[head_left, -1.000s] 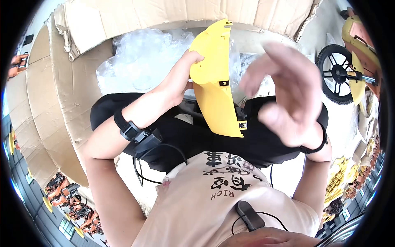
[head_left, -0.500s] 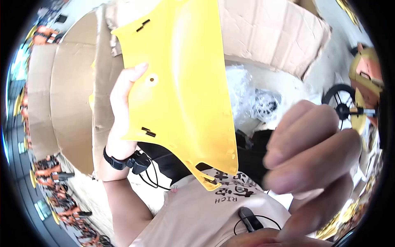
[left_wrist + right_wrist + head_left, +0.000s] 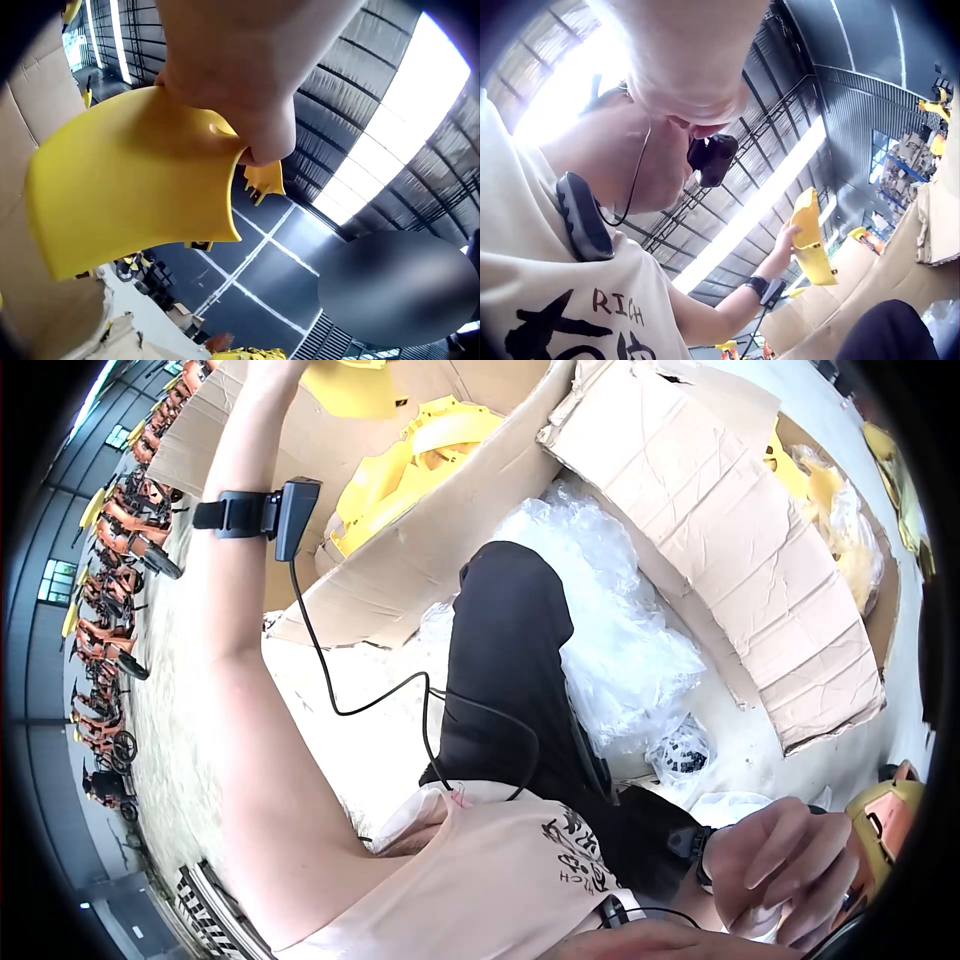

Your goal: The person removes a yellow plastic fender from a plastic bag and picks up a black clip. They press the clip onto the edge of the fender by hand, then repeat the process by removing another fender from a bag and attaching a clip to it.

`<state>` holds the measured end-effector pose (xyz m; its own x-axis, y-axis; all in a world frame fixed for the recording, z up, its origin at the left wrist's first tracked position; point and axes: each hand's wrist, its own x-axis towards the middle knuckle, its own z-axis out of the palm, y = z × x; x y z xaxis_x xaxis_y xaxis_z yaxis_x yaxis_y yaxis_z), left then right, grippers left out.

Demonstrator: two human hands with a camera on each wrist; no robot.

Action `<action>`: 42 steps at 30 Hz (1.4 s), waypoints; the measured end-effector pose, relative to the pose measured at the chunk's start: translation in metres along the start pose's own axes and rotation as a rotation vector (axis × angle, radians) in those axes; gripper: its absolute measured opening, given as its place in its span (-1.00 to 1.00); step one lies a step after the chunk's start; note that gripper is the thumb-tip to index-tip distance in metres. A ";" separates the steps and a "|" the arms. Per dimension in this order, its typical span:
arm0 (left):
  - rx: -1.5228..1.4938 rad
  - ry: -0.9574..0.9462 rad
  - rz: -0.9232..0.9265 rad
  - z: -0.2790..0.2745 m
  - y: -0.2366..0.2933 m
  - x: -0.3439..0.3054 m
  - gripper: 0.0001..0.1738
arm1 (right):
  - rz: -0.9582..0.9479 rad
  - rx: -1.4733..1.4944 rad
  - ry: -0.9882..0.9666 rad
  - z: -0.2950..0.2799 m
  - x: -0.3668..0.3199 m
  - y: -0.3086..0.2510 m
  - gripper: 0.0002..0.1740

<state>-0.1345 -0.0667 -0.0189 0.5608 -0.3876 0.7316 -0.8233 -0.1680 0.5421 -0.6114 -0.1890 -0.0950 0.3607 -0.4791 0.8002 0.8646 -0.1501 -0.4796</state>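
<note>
At the top edge of the head view, my left hand [image 3: 259, 124] is raised and grips a curved yellow plastic panel [image 3: 135, 180] by one edge. In that view only a part of the panel [image 3: 355, 388] shows, over the large cardboard box [image 3: 400, 575] on the left. Several yellow plastic parts [image 3: 420, 450] lie inside this box. My right hand [image 3: 785, 865] is low on the right, beside my lap, its fingers loosely bent and nothing visible in them. The right wrist view shows the panel [image 3: 810, 247] held up at the end of my outstretched left arm.
Crumpled clear plastic wrap [image 3: 610, 630] lies past my knee [image 3: 510, 600]. A second cardboard box [image 3: 740, 560] with yellow parts in plastic stands at the right. Rows of orange vehicles [image 3: 125, 530] line the far left. A cable [image 3: 375, 705] runs from the left wrist camera.
My left hand has carried the panel from in front of me away to the left, over the box. My right hand has dropped lower. The head view has turned left.
</note>
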 end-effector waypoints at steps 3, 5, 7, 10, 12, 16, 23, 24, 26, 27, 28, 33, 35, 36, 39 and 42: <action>0.183 -0.230 -0.341 -0.003 -0.045 -0.011 -0.18 | -0.012 -0.020 0.204 0.010 -0.001 -0.010 -0.76; 0.261 -0.335 -0.356 0.000 -0.120 -0.023 -0.20 | -0.083 -0.054 0.114 -0.001 -0.009 -0.008 -0.78; 0.389 -0.522 -0.407 0.005 -0.171 -0.046 -0.14 | -0.103 -0.122 0.031 0.006 -0.006 -0.003 -0.81; 0.526 -0.760 -0.459 0.014 -0.210 -0.084 0.04 | -0.175 -0.302 0.013 0.001 0.001 -0.013 -0.64; 0.627 -0.829 -0.400 0.018 -0.235 -0.102 0.09 | -0.444 -0.371 0.069 0.005 0.010 -0.013 -0.55; 0.612 -0.990 -0.258 0.026 -0.248 -0.135 0.25 | -0.618 -0.500 0.079 -0.003 0.017 -0.020 -0.59; 0.329 -1.421 -0.788 0.041 -0.207 -0.110 0.12 | -0.719 -0.609 0.075 -0.030 0.009 -0.060 -0.63; 0.377 -1.378 -0.777 0.043 -0.197 -0.100 0.06 | -0.693 -0.576 -0.019 -0.036 0.005 -0.066 -0.64; 0.430 -1.221 -0.628 0.051 -0.206 -0.087 -0.11 | -0.702 -0.612 -0.053 -0.045 0.001 -0.073 -0.65; 0.487 -1.118 -0.508 0.056 -0.206 -0.073 -0.18 | -0.747 -0.690 0.014 -0.044 0.003 -0.073 -0.66; 0.540 -1.015 -0.386 0.063 -0.205 -0.057 -0.25 | -0.790 -0.770 0.084 -0.044 0.002 -0.074 -0.67; 0.153 -0.746 -0.141 0.166 -0.051 -0.006 -0.51 | -0.805 -0.782 0.069 -0.062 -0.016 -0.088 -0.76; -0.078 -0.752 -0.072 0.218 0.024 -0.006 -0.52 | -0.858 -0.821 0.084 -0.068 -0.011 -0.090 -0.80; -0.145 -0.780 -0.039 0.245 0.065 -0.009 -0.52 | -0.909 -0.862 0.093 -0.071 -0.009 -0.092 -0.83; -0.180 -0.904 0.238 0.333 0.139 -0.012 -0.50 | -0.883 -0.915 0.172 -0.075 -0.012 -0.100 -0.82; -0.231 -0.996 0.336 0.417 0.204 -0.032 -0.46 | -0.832 -0.910 0.261 -0.079 -0.019 -0.105 -0.75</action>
<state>-0.3565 -0.4666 -0.1038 -0.1006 -0.9635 0.2482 -0.8273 0.2196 0.5170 -0.7362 -0.2330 -0.0883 -0.3455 -0.0942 0.9337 0.2051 -0.9785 -0.0228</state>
